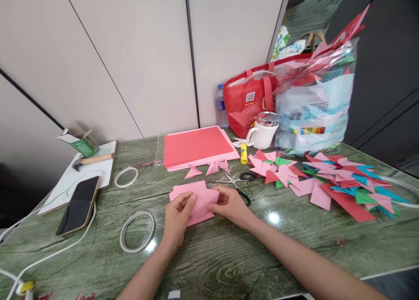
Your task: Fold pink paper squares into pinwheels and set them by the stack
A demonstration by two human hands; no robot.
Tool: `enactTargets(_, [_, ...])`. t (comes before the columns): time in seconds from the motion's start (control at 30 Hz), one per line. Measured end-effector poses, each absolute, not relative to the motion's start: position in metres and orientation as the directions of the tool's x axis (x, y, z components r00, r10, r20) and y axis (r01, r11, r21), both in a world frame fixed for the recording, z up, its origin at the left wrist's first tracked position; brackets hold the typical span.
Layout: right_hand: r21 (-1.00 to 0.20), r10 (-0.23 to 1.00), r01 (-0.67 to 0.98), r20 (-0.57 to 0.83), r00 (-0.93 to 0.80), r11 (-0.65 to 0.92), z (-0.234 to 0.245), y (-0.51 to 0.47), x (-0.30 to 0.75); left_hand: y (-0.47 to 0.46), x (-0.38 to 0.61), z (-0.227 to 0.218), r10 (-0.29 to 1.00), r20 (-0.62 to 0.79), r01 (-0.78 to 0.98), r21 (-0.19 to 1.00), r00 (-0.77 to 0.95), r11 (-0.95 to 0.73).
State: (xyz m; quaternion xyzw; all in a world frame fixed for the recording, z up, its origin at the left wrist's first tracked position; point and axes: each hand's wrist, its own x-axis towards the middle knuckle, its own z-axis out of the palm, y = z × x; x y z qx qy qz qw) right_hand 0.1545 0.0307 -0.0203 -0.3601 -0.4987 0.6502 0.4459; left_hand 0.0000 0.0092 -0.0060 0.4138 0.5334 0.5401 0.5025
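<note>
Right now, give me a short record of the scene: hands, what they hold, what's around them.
left hand: pinches the pink paper on its left side
right hand: pinches the same sheet's right edge
behind hands: scissors, pink triangles, red paper stack
left: tape rings, phone
right: folded coloured pieces, glue stick, white mug
surface: green table

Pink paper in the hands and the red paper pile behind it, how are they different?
The pink paper is pale and partly folded; the red paper pile is darker and lies flat. The left hand and right hand both pinch the pink paper, while nobody touches the red paper pile. Both are on the green table.
</note>
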Motion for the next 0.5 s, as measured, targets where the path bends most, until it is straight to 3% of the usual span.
enactTargets(0.2, [-0.947, 0.939, -0.304, 0.005, -0.344, -0.107, -0.0191, 0.0274, 0.1541, 0.0077, -0.0012, -0.0067, 0.985, -0.152, -0.177, 0.975, -0.078, 0.136])
enactTargets(0.4, [-0.939, 0.942, -0.343, 0.098, -0.321, -0.019, -0.0162, 0.0256, 0.154, 0.0068, -0.0019, -0.0048, 0.985, 0.155, 0.145, 0.979, -0.077, -0.143])
enactTargets(0.5, [-0.93, 0.947, -0.367, 0.123, -0.295, 0.006, -0.0177, 0.0265, 0.1541, 0.0061, -0.0015, -0.0038, 0.973, 0.228, 0.26, 0.943, -0.043, -0.209])
